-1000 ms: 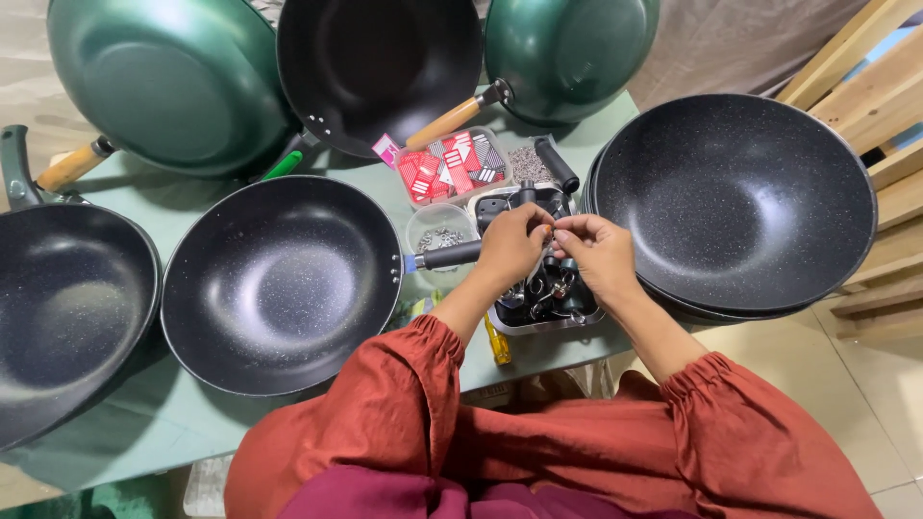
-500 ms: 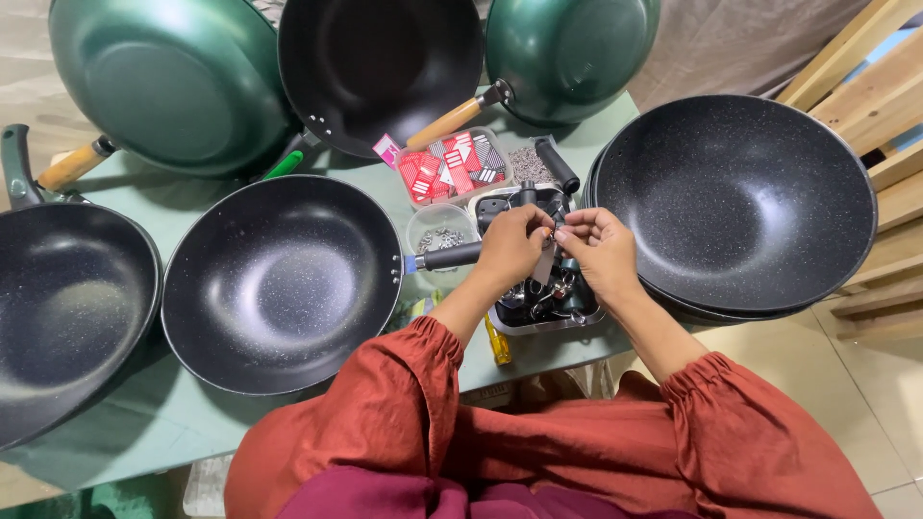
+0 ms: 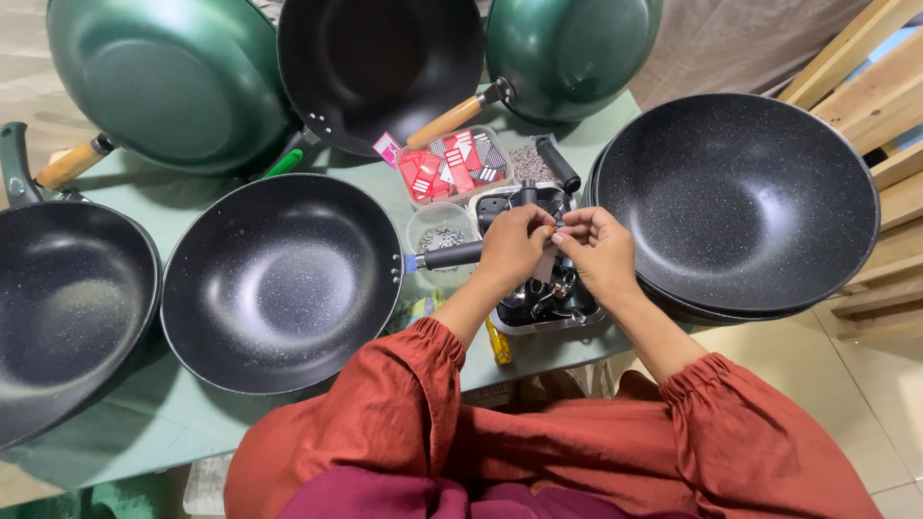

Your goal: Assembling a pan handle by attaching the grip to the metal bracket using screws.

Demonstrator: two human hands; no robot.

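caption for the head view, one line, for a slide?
Left hand and right hand pinch a small part together over a tray of black handles, ringed by dark woks.

Both forearms are reaching forward out of gathered rust-red sleeves and converging at the middle. The left hand [image 3: 511,248] is curling, fingers bent inward, thumb and fingertips pinching. The right hand [image 3: 598,252] is meeting it fingertip to fingertip, knuckles up, its fingers also pinching together.

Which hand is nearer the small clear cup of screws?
Left. The left hand is just right of the clear cup of screws; the right hand sits farther right, beyond the left.
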